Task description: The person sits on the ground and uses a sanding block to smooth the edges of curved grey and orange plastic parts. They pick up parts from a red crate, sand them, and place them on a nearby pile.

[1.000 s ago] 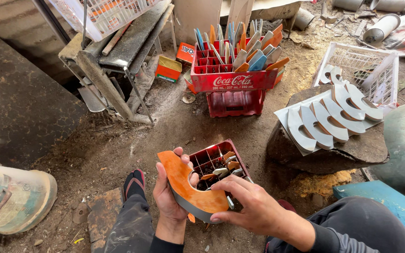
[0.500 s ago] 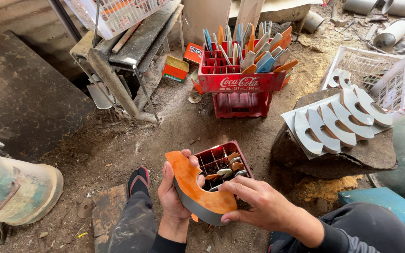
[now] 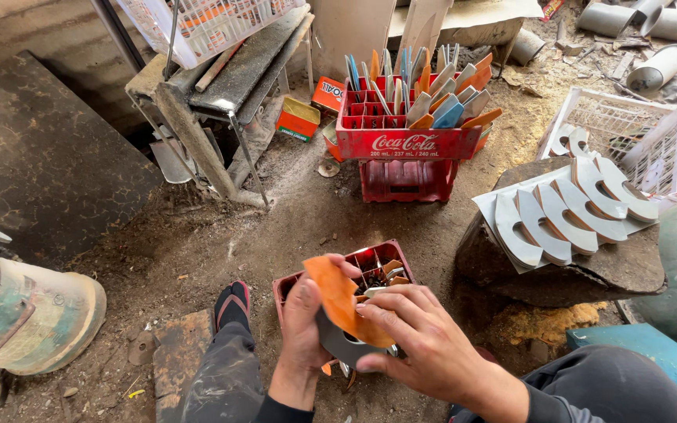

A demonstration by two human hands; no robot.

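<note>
Above the near crate: the left hand (image 3: 303,333) and the right hand (image 3: 425,348) both grip one curved orange piece (image 3: 342,301), grey on its other face; left fingers wrap its left edge, right fingers press on its lower end.
Near crate: a small red crate (image 3: 385,258) with dividers sits right under the hands, holding a few small orange and grey pieces; the hands cover most of it.
Far crates: beyond the near crate, two red bottle crates (image 3: 405,145) stand stacked; the upper one is stuffed with upright orange, grey and blue curved blades (image 3: 432,98).
White basket: to the right of the near crate and further off, a white wire basket (image 3: 644,129) holds a few grey curved pieces.
Flat rock: right of the near crate, a dark rock (image 3: 589,270) carries a fanned row of grey crescent pieces (image 3: 566,207) on a pale sheet.
Bench: left of the far crates, a rough metal bench (image 3: 213,86) bears another white basket (image 3: 205,23); small orange boxes (image 3: 299,121) lie beside its legs.
Left of the near crate: the person's sandalled foot (image 3: 231,304) on bare dirt, and further left a worn, dented drum (image 3: 25,313) on its side.
In the way: the hands and the held piece hide the near crate's front cells.
</note>
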